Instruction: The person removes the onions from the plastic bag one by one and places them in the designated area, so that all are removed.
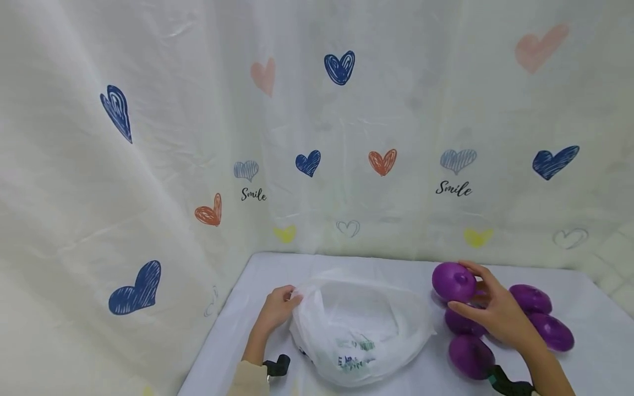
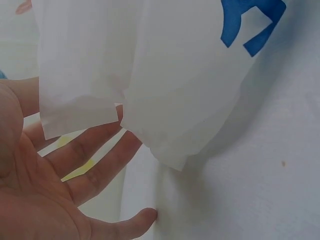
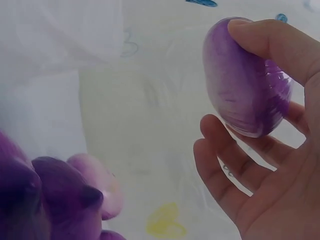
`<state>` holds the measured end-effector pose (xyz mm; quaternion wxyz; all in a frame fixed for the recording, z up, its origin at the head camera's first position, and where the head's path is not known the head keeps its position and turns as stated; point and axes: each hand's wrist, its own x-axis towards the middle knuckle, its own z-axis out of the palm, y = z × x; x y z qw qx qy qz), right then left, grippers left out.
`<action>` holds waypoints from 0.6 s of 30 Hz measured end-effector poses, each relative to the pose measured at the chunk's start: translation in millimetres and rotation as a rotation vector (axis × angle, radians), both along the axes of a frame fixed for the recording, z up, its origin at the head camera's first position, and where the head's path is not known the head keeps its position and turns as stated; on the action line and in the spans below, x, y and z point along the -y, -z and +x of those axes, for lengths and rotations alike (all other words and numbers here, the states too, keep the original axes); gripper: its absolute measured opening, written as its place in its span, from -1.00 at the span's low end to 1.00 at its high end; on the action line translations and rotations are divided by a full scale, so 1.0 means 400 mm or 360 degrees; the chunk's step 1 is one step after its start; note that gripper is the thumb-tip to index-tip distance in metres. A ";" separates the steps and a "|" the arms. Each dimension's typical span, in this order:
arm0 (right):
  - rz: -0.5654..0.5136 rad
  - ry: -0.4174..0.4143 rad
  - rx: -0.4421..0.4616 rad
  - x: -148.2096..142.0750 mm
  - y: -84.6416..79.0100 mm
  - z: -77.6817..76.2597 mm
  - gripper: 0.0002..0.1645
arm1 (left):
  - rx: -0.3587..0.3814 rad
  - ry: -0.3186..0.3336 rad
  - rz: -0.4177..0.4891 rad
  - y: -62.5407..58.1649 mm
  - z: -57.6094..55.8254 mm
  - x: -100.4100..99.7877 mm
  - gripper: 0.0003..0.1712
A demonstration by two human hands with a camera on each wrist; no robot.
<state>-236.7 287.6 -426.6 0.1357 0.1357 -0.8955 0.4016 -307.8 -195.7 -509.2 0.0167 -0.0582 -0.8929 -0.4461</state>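
A white plastic bag (image 1: 366, 341) with green and blue print lies on the table, its mouth spread wide. My left hand (image 1: 278, 309) pinches the bag's left rim. In the left wrist view the bag's edge (image 2: 175, 125) hangs across that hand's fingers, and its other fingers are spread. My right hand (image 1: 500, 308) grips a glossy purple egg-shaped fruit (image 1: 452, 281) with a small nub, between thumb and fingers, raised above others. The right wrist view shows this purple fruit (image 3: 240, 80) fading to a paler side. Another purple fruit (image 1: 471, 356) lies just below the hand.
More purple fruits (image 1: 551, 331) lie right of the right hand, close together on the white-covered table (image 1: 594, 308). Behind stands a pale curtain (image 1: 346, 126) printed with hearts. Black wrist mounts (image 1: 278, 366) show at both arms.
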 end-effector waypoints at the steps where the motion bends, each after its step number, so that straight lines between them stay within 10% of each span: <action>1: 0.0007 0.0006 -0.0005 -0.005 -0.001 0.000 0.09 | 0.0007 -0.0005 0.0000 -0.001 0.000 0.000 -0.70; 18: 0.0130 0.0234 0.0095 -0.129 0.000 0.067 0.16 | 0.0005 0.0009 0.0030 -0.002 0.000 -0.002 -0.71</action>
